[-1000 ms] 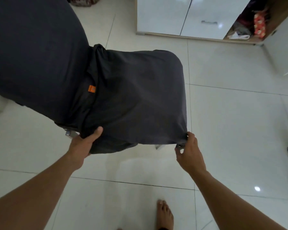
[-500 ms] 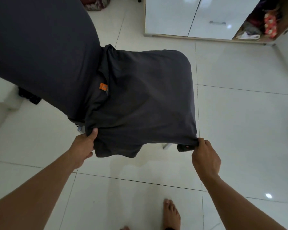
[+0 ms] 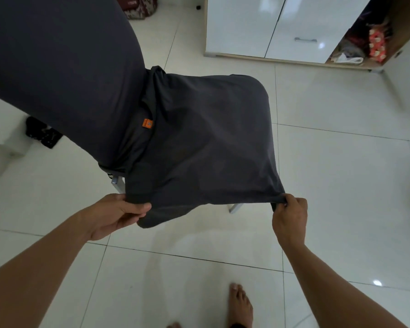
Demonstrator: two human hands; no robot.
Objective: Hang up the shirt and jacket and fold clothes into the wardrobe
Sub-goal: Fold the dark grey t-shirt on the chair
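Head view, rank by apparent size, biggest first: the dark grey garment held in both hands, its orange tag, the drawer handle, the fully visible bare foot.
1. dark grey garment
2. bare foot, though it is nearer the camera
3/4. orange tag and drawer handle: too close to rank; the handle is longer but thinner, and farther away.
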